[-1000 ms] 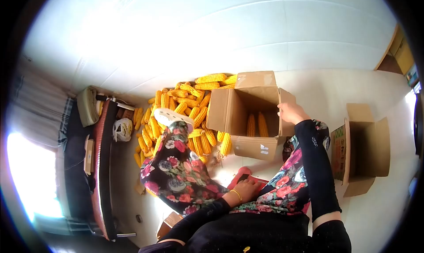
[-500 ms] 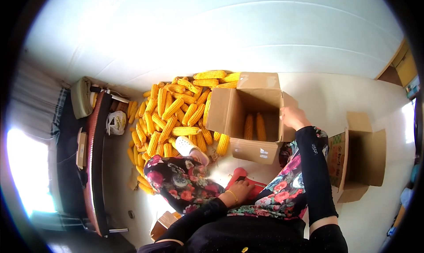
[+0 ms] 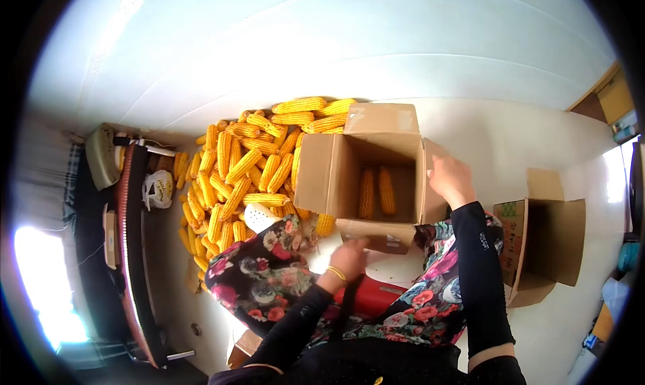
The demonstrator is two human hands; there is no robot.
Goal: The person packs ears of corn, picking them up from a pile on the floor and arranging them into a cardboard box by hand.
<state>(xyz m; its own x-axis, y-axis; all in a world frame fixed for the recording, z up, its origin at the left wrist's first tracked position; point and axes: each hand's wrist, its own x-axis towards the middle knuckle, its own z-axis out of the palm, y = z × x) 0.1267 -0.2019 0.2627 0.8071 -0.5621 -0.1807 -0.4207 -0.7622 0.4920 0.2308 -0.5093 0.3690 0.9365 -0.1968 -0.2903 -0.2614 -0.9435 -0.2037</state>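
A cardboard box (image 3: 321,173) stands in front of me with its flaps folded outward, and two yellow corn cobs (image 3: 386,191) lie on its bottom. My right hand (image 3: 449,180) is closed on the box's right flap, thumb side toward the opening. Just below the near flap, my left hand (image 3: 349,260) has its fingers drawn together. From it a black strap (image 3: 346,311) runs back toward my waist, across a red object (image 3: 376,297) between my knees. The left fingertips are close to the near flap; whether they touch it is unclear.
A large heap of corn cobs (image 3: 235,163) covers the floor left of the box, against the pale wall. Another open cardboard box (image 3: 510,244) lies at the right. A white plastic bag (image 3: 158,189) is by the furniture on the left. A white perforated shoe (image 3: 259,218) touches the heap.
My left hand has risen from the red object toward the near flap, the black strap now stretched behind it. The right hand stays on the flap. The view has shifted slightly.
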